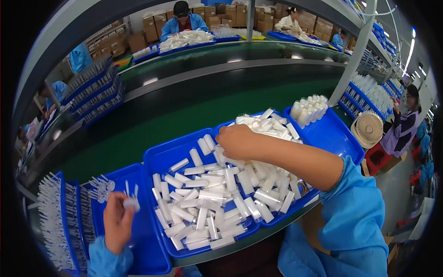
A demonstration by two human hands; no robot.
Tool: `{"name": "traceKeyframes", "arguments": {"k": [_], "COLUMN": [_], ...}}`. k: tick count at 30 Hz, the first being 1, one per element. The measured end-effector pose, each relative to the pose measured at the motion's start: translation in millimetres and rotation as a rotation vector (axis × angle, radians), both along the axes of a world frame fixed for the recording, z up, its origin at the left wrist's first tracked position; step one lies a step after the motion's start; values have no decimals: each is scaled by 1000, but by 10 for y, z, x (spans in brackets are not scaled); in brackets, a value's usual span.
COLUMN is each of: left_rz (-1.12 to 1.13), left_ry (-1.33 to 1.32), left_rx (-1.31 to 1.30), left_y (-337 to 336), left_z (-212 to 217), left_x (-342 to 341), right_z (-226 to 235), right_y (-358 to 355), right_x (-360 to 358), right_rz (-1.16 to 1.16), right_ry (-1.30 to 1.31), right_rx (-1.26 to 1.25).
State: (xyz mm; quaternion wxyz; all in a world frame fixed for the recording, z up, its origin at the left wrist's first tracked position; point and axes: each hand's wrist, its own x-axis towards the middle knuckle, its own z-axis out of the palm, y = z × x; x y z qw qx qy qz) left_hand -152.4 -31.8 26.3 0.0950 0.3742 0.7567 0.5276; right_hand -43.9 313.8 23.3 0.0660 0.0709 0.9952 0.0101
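Note:
My left hand (117,219) pinches a small white plastic part (132,202) with thin upright prongs, over the left blue tray (143,249). My right hand (237,142) reaches across to the far side of the heap, its fingers bent down and closed among the tubes; what they grip is hidden. Under and around it lie many short white tubes with clear ends (203,196), jumbled in two blue trays, the middle one (154,159) and the one to its right (302,203). Several similar white pronged parts (101,188) stand at the left tray's far end.
Stacked blue trays of pronged parts (50,217) stand at far left. A blue tray (327,138) at right holds a cluster of upright white tubes (309,110). Beyond runs a green conveyor belt (184,104). A beige fan (368,128) and a metal post (353,64) stand right. Several people work nearby.

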Motion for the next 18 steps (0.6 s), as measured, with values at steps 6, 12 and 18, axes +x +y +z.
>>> {"name": "traceKeyframes", "arguments": {"k": [6,12,18], "left_rz": [179,112,-177], "left_ry": [-410,-413,-300], "left_rx": [291,533,466], "left_y": [-453,-84,112], "left_z": [173,-323,-240], "left_x": [992,1451,1445], "right_z": [32,193,311], "right_y": [-326,-835,-1182], "right_x": [-172,148,495], "right_rz": [25,-223,-384], "right_ry": [48,206,36], "right_rx": [13,-1234,-1950]}}
